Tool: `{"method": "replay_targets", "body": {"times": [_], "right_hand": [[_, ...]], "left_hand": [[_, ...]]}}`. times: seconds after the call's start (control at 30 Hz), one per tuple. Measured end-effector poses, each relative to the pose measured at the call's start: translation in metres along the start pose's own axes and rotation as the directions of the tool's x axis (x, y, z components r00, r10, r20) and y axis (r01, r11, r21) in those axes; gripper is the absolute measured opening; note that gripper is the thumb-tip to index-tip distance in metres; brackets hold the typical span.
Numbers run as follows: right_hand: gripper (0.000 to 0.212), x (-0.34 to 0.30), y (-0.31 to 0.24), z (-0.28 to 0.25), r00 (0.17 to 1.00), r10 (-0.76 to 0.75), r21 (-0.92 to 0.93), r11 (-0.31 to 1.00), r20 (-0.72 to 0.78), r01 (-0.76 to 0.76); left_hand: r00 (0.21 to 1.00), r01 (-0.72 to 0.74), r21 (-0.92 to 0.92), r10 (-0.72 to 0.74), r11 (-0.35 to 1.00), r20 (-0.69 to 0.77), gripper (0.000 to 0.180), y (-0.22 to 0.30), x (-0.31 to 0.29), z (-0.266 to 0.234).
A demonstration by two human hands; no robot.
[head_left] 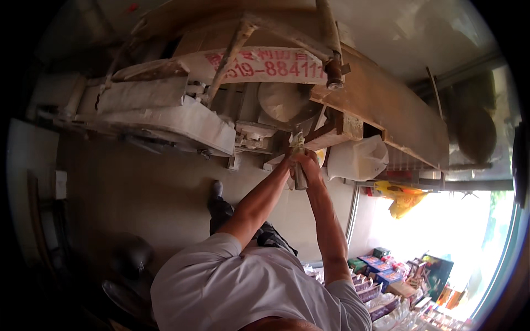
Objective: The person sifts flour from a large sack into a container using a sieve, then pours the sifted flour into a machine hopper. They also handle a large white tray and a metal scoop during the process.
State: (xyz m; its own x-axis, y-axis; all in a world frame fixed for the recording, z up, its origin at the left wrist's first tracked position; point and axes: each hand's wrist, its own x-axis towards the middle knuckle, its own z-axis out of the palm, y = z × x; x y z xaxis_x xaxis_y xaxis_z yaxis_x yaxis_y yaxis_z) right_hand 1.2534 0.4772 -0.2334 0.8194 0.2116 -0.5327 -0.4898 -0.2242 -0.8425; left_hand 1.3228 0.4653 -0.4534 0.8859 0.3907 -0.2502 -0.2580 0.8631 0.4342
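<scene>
Both my arms reach forward to a dusty machine (210,124) with pale panels and a wooden frame. My left hand (291,156) and my right hand (307,160) meet side by side, their fingers wrapped round a greyish, roughly cylindrical bundle (299,177). Its lower end sticks out toward me, while the frayed-looking upper end rises past my fingers. The exact kind of bundle cannot be made out. Just beyond it, a whitish rounded mass (280,101) sits inside the machine. To the right of my right hand is a translucent white plastic container or bag (361,158).
A long wooden chute or box (392,105) juts out at the right. Above the machine run rusty metal bars (234,52) and a pale strip with red print (265,65). A yellow bag (402,197) hangs near the bright doorway. Packaged goods (381,276) crowd the lower right.
</scene>
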Motion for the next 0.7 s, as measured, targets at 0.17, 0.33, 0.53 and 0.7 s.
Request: {"method": "replay_targets", "body": {"times": [0.17, 0.33, 0.53, 0.7], "right_hand": [[0.014, 0.015, -0.002, 0.000, 0.995, -0.074, -0.107, 0.992, -0.064, 0.067], [0.019, 0.027, -0.004, 0.007, 0.990, -0.109, -0.155, 0.983, -0.094, 0.094], [0.024, 0.033, 0.003, 0.025, 0.981, -0.160, -0.174, 0.975, -0.105, 0.140], [0.031, 0.046, 0.017, 0.038, 0.939, -0.294, -0.421, 0.885, -0.177, 0.198]], "left_hand": [[0.975, 0.180, 0.266, -0.135, 0.947, -0.179, 0.040, 0.026, 0.019, 0.017], [0.941, 0.304, 0.356, -0.220, 0.884, -0.257, 0.037, 0.051, 0.033, 0.015], [0.946, 0.304, 0.340, -0.241, 0.890, -0.215, 0.037, 0.057, 0.026, 0.020], [0.954, 0.291, 0.323, -0.249, 0.901, -0.165, 0.037, 0.062, 0.011, 0.015]]}}
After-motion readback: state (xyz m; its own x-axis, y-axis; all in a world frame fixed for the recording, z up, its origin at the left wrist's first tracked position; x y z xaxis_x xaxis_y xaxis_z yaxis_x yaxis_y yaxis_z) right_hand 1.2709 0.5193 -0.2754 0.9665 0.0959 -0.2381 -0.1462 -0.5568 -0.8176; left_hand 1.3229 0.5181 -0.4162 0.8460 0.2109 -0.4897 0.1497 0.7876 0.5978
